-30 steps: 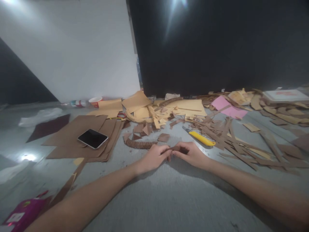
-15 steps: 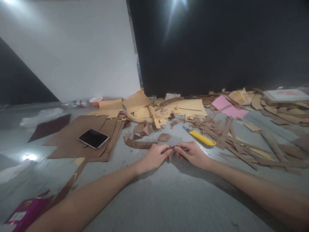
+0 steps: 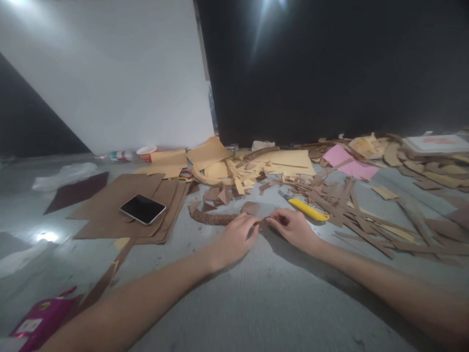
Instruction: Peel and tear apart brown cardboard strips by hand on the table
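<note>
Craft workspace, cardboard scraps (image 3: 351,215) around cutter (image 3: 308,209).

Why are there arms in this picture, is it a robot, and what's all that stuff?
No robot here! Those are a person's bare arms. The camera is worn on their head, looking forward and down, so you see nearly what they see.

The left hand and right hand are close together, pinching a small brown piece between their fingertips. It is too blurry to tell its exact shape.

Past the left hand lies a curved, ridged brown piece. Over on the left, a phone rests on big brown sheets. Near the right hand is a yellow cutter. Farther back are lots of scraps, a pink sheet and a red and white cup.
</note>
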Demonstrator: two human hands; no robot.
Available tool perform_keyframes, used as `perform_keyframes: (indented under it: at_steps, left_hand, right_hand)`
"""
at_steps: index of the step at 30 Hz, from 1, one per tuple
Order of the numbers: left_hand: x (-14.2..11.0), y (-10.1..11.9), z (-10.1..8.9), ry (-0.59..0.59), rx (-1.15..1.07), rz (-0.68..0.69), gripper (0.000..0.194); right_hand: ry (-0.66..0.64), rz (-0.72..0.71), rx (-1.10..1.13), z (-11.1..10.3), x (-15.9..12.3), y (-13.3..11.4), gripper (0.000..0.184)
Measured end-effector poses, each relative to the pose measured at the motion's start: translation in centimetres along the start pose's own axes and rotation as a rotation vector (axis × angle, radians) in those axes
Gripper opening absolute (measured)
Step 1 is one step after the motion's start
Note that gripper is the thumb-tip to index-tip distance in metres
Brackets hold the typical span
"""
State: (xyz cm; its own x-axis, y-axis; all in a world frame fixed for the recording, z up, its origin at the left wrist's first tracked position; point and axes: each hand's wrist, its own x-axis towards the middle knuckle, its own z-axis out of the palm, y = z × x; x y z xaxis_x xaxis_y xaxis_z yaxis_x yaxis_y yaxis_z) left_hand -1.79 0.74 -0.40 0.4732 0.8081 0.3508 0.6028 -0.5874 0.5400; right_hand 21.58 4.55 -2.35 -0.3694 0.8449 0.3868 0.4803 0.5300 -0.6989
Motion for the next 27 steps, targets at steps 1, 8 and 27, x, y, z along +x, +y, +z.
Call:
perform_keyframes:
  at_steps: [1, 8, 27]
  left_hand:
    - [-0.2, 0.1, 0.1, 0.023, 0.076, 0.071, 0.029]
    - [-0.7, 0.0, 0.5, -0.105, 0.324, 0.325, 0.038]
    - [-0.9, 0.1, 0.8, -0.215, 0.407, 0.290, 0.050]
  right_hand:
    - [-0.009, 0.015, -0.021, 0.0, 0.1, 0.1, 0.035]
    - [-0.083, 0.064, -0.068, 0.2, 0.5, 0.7, 0.036]
    - [-0.103, -0.159, -0.396, -0.7, -0.6, 0.8, 0.027]
